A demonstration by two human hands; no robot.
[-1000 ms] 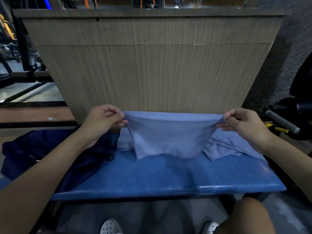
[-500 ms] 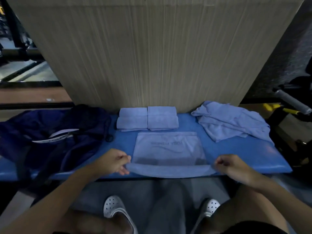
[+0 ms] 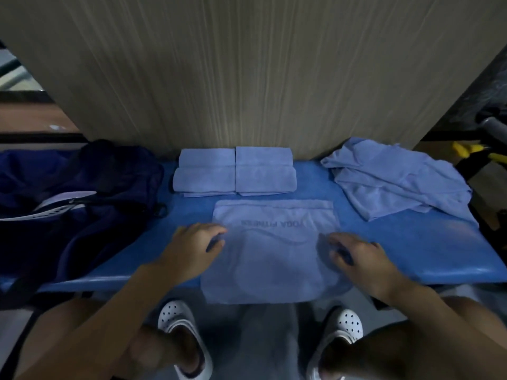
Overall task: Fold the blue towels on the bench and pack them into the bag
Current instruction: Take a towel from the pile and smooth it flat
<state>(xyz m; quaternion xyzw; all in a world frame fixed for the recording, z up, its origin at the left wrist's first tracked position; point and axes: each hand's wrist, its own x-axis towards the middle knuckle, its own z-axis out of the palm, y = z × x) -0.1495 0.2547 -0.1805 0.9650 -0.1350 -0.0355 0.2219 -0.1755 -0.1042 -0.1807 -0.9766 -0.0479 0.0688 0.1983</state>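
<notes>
Blue bench (image 3: 411,250) before a wood panel (image 3: 247,64), as I see it: dark bag (image 3: 82,201) at 9 o'clock; left hand (image 3: 192,248), fingers bent on the spread towel (image 3: 274,264) at 6; folded towels (image 3: 236,171) at 12; right hand (image 3: 359,259) likewise, grips too blurred to tell; crumpled towels (image 3: 395,179) at 2.

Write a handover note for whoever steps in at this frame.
Left hand and right hand rest on the flat light blue printed towel at the front edge of the padded blue bench; blur hides any pinch.
Done: folded light blue towels stacked at the back.
Left: fold this one, then the crumpled light blue towel pile on the right; pack all into the dark navy fabric bag on the left.
</notes>
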